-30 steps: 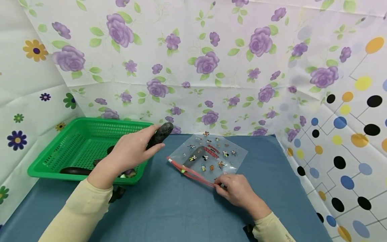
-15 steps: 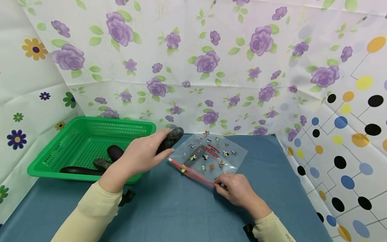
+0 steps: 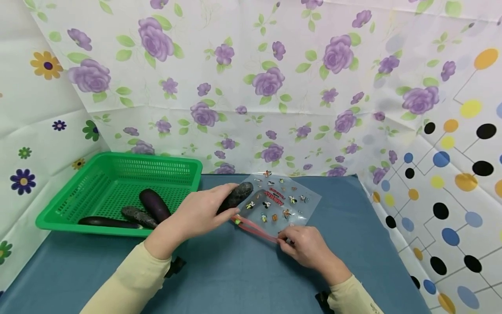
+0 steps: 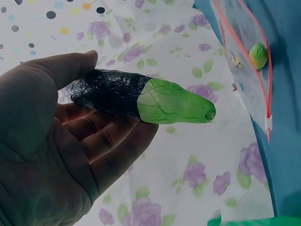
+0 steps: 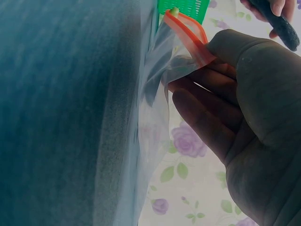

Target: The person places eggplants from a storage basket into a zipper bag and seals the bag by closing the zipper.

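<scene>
My left hand [image 3: 198,211] grips a dark, wrinkled eggplant [image 3: 236,195] between thumb and fingers, close to the left end of the bag's mouth. In the left wrist view, the eggplant's pale green stem end [image 4: 176,102] points away from the palm. A clear zip bag [image 3: 298,205] with cartoon prints and a red zip strip lies on the table. Inside it is a dark long shape, and a green end [image 4: 258,56] shows at the parted mouth. With thumb and fingers, my right hand [image 3: 310,246] pinches the right end of the red strip [image 5: 190,40].
A green slotted basket [image 3: 117,185] stands on the left of the blue cloth-covered table [image 3: 243,279]. Several dark eggplants [image 3: 154,204] lie in it, partly behind my left arm. Flowered sheeting [image 3: 251,109] walls off the back, and dotted sheeting [image 3: 451,174] the right side.
My left hand has carried the eggplant rightward and down, from over the basket's right edge to the bag's left corner. More eggplants in the basket are uncovered. The right hand stays put.
</scene>
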Available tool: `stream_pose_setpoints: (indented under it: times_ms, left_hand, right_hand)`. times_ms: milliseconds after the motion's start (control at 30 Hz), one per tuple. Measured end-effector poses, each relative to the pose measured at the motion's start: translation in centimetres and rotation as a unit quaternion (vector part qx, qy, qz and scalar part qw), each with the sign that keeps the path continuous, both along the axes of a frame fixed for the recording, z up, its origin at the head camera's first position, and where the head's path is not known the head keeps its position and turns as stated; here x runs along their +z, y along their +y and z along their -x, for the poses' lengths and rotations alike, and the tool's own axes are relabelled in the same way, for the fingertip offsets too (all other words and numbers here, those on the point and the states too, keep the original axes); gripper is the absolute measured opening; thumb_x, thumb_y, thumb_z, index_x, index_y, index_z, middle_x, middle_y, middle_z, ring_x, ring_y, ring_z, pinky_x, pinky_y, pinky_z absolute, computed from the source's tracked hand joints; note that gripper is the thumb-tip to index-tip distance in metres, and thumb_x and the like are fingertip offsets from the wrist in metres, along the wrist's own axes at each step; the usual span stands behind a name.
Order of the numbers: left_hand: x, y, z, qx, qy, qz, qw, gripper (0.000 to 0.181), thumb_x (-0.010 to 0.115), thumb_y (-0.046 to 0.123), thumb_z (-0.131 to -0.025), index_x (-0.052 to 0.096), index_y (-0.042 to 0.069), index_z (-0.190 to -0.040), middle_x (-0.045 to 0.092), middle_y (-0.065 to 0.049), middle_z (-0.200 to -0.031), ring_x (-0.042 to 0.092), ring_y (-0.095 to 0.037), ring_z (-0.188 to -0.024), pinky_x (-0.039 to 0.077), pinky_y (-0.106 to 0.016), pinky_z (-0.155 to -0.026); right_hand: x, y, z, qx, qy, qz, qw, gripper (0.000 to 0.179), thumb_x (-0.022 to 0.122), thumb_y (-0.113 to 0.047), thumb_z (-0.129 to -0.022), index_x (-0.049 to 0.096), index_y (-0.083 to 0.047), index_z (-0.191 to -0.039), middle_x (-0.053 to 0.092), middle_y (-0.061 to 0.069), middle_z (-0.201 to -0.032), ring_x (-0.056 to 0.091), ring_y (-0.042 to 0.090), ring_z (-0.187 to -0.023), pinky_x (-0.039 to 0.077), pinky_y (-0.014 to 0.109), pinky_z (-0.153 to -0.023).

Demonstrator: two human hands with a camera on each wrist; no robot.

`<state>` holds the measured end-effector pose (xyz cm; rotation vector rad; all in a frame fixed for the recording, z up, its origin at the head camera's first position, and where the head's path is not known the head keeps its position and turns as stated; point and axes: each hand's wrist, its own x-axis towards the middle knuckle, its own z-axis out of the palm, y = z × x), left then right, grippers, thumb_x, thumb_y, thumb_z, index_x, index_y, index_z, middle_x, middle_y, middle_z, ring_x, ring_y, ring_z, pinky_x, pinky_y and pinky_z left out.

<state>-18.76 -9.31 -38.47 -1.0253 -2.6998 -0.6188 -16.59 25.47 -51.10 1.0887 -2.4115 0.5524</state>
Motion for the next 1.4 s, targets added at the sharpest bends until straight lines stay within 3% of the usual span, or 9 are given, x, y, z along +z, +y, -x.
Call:
stream_pose_setpoints:
  times_ms: [200, 333, 567, 800, 1067, 1267, 1400]
  left_hand:
    - [-0.8, 1.0, -0.2, -0.011, 0.003, 0.009, 0.9999, 0.066, 0.076, 0.041, -0.108, 0.056, 0.006, -0.16, 0.071, -0.014, -0.147, 0.079, -0.026, -0.107, 0.063, -0.047, -0.079]
    - [-1.5, 1.5, -0.4, -0.017, -0.012, 0.017, 0.9996, 0.065, 0.076, 0.039, -0.108, 0.056, 0.005, -0.16, 0.069, -0.015, -0.15, 0.079, -0.029, -0.111, 0.064, -0.05, -0.083]
    - [-3.1, 2.3, -0.5, -0.027, -0.016, 0.021, 0.9993, 0.059, 0.076, 0.04, -0.108, 0.06, 0.009, -0.156, 0.074, -0.01, -0.141, 0.078, -0.026, -0.11, 0.062, -0.047, -0.076]
    - [-4.1, 2.4, -0.5, -0.037, -0.028, 0.043, 0.998, 0.061, 0.076, 0.043, -0.108, 0.06, 0.012, -0.158, 0.073, -0.01, -0.143, 0.076, -0.027, -0.12, 0.063, -0.048, -0.078]
    - [-5.2, 2.5, -0.4, -0.044, -0.024, 0.072, 0.9961, 0.057, 0.08, 0.043, -0.105, 0.064, 0.018, -0.154, 0.077, -0.005, -0.131, 0.076, -0.019, -0.1, 0.058, -0.041, -0.068]
    - [-6.0, 2.6, -0.1, -0.045, -0.033, 0.093, 0.9941, 0.057, 0.082, 0.044, -0.103, 0.067, 0.022, -0.153, 0.077, 0.0, -0.121, 0.075, -0.017, -0.094, 0.057, -0.041, -0.067]
    - [-6.6, 2.6, 0.0, -0.045, -0.038, 0.101, 0.9932, 0.055, 0.083, 0.044, -0.102, 0.069, 0.022, -0.151, 0.077, 0.0, -0.125, 0.076, -0.017, -0.097, 0.058, -0.042, -0.069]
  right_hand:
    - [0.0, 0.1, -0.2, -0.004, -0.005, -0.004, 1.0, 0.015, 0.089, -0.009, -0.092, 0.079, -0.018, -0.098, 0.077, -0.007, -0.086, 0.068, 0.004, -0.067, 0.053, 0.023, -0.058]
    - [-0.1, 0.0, -0.2, -0.006, -0.005, -0.006, 1.0, 0.015, 0.09, -0.009, -0.092, 0.079, -0.018, -0.098, 0.077, -0.008, -0.086, 0.066, 0.001, -0.068, 0.053, 0.022, -0.058]
    - [0.0, 0.0, -0.2, -0.006, -0.001, -0.007, 1.0, 0.015, 0.09, -0.01, -0.091, 0.08, -0.018, -0.098, 0.077, -0.008, -0.087, 0.066, 0.001, -0.067, 0.053, 0.022, -0.058]
    - [0.1, 0.0, -0.2, -0.007, -0.002, -0.008, 0.9999, 0.015, 0.09, -0.01, -0.092, 0.079, -0.019, -0.099, 0.077, -0.008, -0.087, 0.066, 0.0, -0.067, 0.053, 0.023, -0.058]
    - [0.1, 0.0, -0.1, -0.005, -0.002, -0.007, 1.0, 0.015, 0.089, -0.01, -0.092, 0.079, -0.019, -0.099, 0.078, -0.008, -0.089, 0.067, 0.001, -0.068, 0.054, 0.023, -0.058]
    - [0.1, 0.0, 0.0, -0.001, 0.0, -0.007, 1.0, 0.015, 0.089, -0.009, -0.092, 0.079, -0.019, -0.099, 0.078, -0.008, -0.088, 0.066, 0.0, -0.069, 0.054, 0.022, -0.059]
    - [0.2, 0.0, 0.0, -0.001, 0.001, -0.008, 1.0, 0.015, 0.089, -0.009, -0.091, 0.079, -0.018, -0.098, 0.078, -0.008, -0.088, 0.066, 0.0, -0.069, 0.054, 0.023, -0.059]
